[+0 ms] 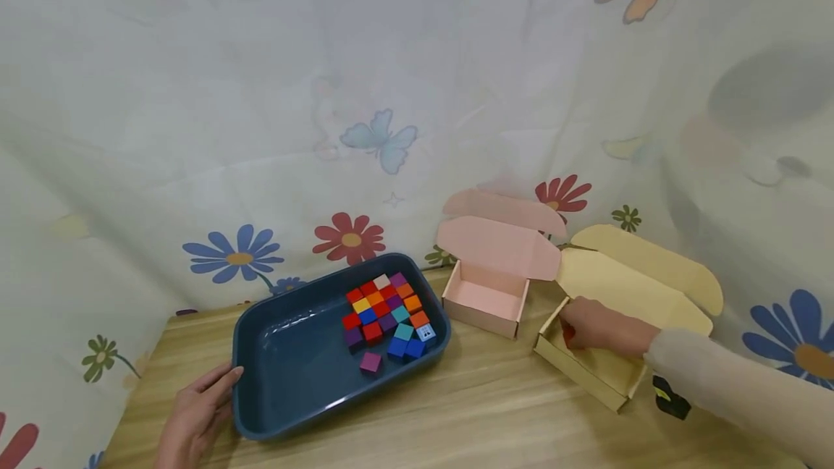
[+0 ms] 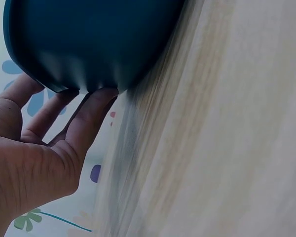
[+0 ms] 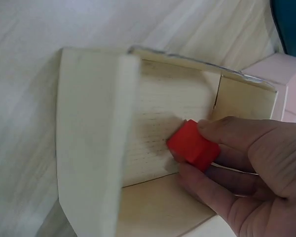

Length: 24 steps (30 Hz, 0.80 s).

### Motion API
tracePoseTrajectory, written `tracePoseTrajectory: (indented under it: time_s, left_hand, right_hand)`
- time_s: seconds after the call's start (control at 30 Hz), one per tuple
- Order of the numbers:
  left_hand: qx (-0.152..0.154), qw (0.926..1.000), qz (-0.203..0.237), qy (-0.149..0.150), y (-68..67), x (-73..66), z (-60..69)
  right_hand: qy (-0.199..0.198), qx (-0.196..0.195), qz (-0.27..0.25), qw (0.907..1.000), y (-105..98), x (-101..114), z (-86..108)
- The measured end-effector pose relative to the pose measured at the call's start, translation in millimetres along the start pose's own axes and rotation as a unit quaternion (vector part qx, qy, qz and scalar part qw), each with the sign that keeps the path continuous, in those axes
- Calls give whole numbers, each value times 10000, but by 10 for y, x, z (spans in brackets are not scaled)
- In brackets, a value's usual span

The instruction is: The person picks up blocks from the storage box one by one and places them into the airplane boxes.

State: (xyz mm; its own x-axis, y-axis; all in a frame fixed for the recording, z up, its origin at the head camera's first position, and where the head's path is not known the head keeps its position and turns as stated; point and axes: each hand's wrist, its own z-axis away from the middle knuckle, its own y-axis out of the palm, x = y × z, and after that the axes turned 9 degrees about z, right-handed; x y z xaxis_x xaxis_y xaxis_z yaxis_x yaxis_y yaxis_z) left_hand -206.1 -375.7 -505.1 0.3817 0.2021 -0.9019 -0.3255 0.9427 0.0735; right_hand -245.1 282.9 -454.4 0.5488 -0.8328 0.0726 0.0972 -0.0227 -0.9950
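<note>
My right hand (image 1: 602, 328) reaches down into the yellow box (image 1: 580, 375). In the right wrist view, the thumb and fingers of that hand (image 3: 251, 168) pinch a red block (image 3: 193, 144) inside the box (image 3: 163, 94). Around the left end of the dark blue tray (image 1: 293, 422), my left hand (image 1: 198, 411) rests with its fingertips on the rim. The left wrist view shows this hand (image 2: 44, 143) with its fingertips against the tray's wall (image 2: 93, 44), fingers spread. Several coloured blocks (image 1: 374, 299) lie in the tray's right half, with a magenta block (image 1: 371, 362) slightly apart from them.
An open pink box (image 1: 485, 317) stands between the tray and the yellow box, its lid raised. A black object (image 1: 671, 400) lies right of the yellow box, partly behind my sleeve (image 1: 736, 389). A flowered curtain (image 1: 260, 129) hangs behind the wooden table (image 1: 456, 411).
</note>
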Motion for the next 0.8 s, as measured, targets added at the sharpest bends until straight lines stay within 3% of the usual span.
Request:
tracePoseTrajectory:
  time_s: [0.23, 0.4, 0.53, 0.6, 0.8]
  left_hand:
    - [96, 10000, 7, -6, 23, 30, 20]
    - [178, 9997, 98, -130, 13, 59, 46]
    - [210, 9995, 206, -74, 0, 55, 41]
    - [218, 9994, 276, -53, -8, 43, 37]
    - [104, 9995, 276, -97, -32, 9, 26]
  right_hand:
    - [191, -241, 119, 9995, 24, -155, -91]
    - [362, 24, 178, 9992, 4, -236, -134]
    - [441, 390, -112, 9982, -76, -235, -164]
    - [277, 478, -198, 9983, -117, -218, -168]
    - [-675, 271, -210, 9971, -91, -208, -166]
